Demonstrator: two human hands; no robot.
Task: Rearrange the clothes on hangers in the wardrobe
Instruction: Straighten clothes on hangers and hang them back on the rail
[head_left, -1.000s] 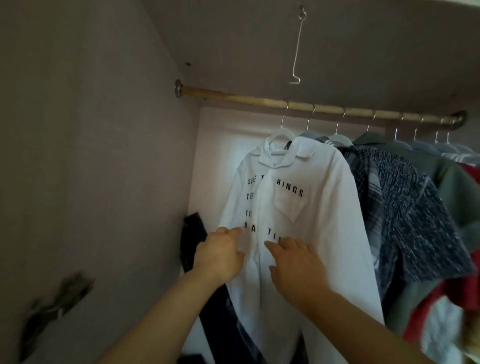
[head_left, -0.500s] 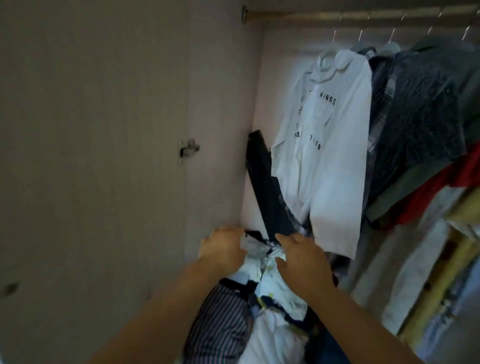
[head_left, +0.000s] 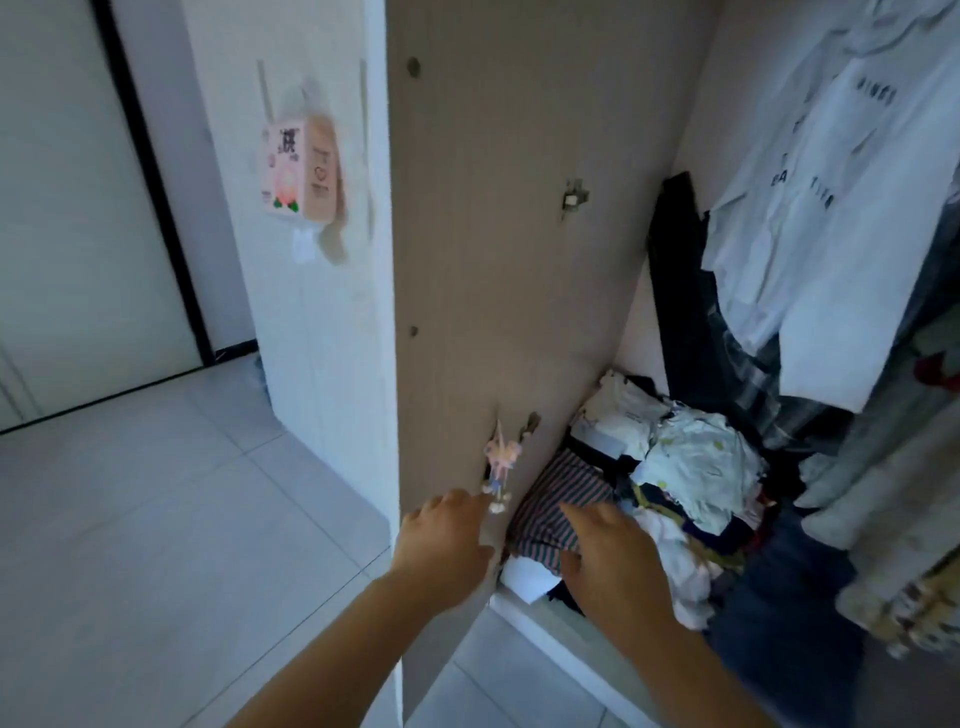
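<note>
So, left hand (head_left: 441, 540) loose-fingered by the wardrobe side panel (head_left: 493, 260), right hand (head_left: 613, 561) spread over a striped garment (head_left: 561, 493) in the clothes pile (head_left: 696, 467). Top right, white lettered shirt (head_left: 857, 234) hanging. Outside, pale tiled floor (head_left: 156, 519).

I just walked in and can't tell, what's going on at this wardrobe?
A person is reaching low into the wardrobe, both hands empty. The left hand is by a pink charm on the side panel; the right hand hovers over a striped garment in the loose clothes pile. The white lettered shirt hangs untouched above.
</note>
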